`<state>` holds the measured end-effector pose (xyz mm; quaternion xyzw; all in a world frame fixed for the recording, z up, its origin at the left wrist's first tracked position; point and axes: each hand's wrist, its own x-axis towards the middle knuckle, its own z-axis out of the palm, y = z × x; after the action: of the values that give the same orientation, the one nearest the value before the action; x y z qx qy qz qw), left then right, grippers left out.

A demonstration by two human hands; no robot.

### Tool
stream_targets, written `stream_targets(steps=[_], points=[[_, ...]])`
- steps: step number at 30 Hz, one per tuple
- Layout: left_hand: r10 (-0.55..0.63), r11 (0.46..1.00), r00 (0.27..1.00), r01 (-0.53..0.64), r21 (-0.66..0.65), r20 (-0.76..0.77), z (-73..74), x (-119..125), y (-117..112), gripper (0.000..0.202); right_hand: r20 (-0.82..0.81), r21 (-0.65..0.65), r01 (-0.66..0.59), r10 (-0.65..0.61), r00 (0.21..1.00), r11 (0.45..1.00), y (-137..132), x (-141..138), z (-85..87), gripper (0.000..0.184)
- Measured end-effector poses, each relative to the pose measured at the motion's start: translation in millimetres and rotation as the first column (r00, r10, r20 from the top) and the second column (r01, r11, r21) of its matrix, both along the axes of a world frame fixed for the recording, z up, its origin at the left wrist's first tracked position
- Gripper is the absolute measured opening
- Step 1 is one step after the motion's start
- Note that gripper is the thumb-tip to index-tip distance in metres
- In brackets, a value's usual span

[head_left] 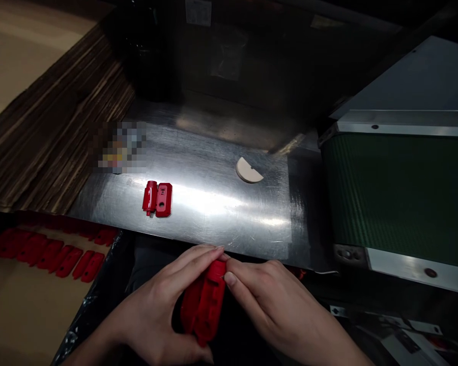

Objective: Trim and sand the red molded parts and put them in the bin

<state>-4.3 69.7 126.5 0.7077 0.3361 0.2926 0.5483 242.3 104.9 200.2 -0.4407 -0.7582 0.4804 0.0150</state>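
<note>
A red moulded plastic part (pixel 209 305) is held up in front of the metal table's near edge. My left hand (pixel 164 300) wraps around its left side, fingers over the far end and thumb at the near end. At its upper right, my right hand (pixel 267 295) pinches the far end between thumb and forefinger. Past my hands, on the table, lie two joined or closely placed red plastic pieces, a rounded one (pixel 150 198) and a flat one with a round hole (pixel 164 200). Whether they are connected I cannot tell.
The shiny metal table (pixel 198 223) carries a pale half-round piece (pixel 249 171). On the right runs a green conveyor belt (pixel 400 198) with metal rails. Stacked cardboard sheets (pixel 57 117) rise at left. Below them, several red parts (pixel 68 261) lie on cardboard. One patch on the table is blurred.
</note>
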Motion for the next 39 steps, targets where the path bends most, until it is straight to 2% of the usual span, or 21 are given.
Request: stream_targets(steps=[6, 10, 13, 17, 20, 23, 28, 33, 39], points=[[-0.010, 1.000, 1.000, 0.010, 0.000, 0.004, -2.1, 0.8, 0.0, 0.135, -0.024, -0.022, 0.022, -0.022, 0.999, 1.000, -0.9, -0.8, -2.2, 0.037], [0.006, 0.999, 1.000, -0.006, -0.047, -0.004, -3.0, 1.1, -0.3, 0.135, -0.084, -0.021, 0.044, -0.046, 0.995, 0.999, 0.7, 1.0, -4.9, 0.037], [0.000, 0.997, 1.000, 0.000, -0.082, -0.001, -2.1, 0.6, -0.3, 0.131, -0.162, -0.075, 0.054, -0.066, 0.985, 0.996, 2.9, 3.3, -10.5, 0.038], [0.010, 0.997, 1.000, -0.012, -0.081, -0.016, -0.2, 0.8, -0.5, 0.130, -0.295, -0.212, 0.168, -0.227, 0.928, 0.963, 2.2, 4.9, -22.5, 0.042], [0.002, 0.999, 1.000, -0.002, -0.047, 0.001, 0.0, 2.1, -0.3, 0.133, -0.281, -0.186, 0.286, -0.330, 0.901, 0.940, 0.3, 5.4, -27.2, 0.035], [-0.025, 0.999, 1.000, 0.025, -0.033, 0.008, -0.7, 2.9, 1.2, 0.132, -0.219, -0.079, 0.264, -0.275, 0.936, 0.961, 1.1, 6.6, -25.8, 0.026], [-0.054, 0.997, 0.999, 0.053, -0.057, -0.010, -2.1, 3.0, 4.7, 0.132, -0.151, 0.033, 0.137, -0.131, 0.980, 0.990, 7.1, 9.7, -21.6, 0.025], [-0.059, 0.997, 0.996, 0.056, -0.054, -0.060, -2.9, 3.0, 5.4, 0.130, -0.090, 0.088, 0.057, -0.049, 0.995, 0.994, 12.3, 11.6, -22.9, 0.028], [-0.066, 0.997, 0.994, 0.061, -0.054, -0.084, -4.8, 3.4, 7.2, 0.131, -0.063, 0.104, 0.009, -0.003, 0.998, 0.995, 14.5, 11.3, -26.6, 0.021]])
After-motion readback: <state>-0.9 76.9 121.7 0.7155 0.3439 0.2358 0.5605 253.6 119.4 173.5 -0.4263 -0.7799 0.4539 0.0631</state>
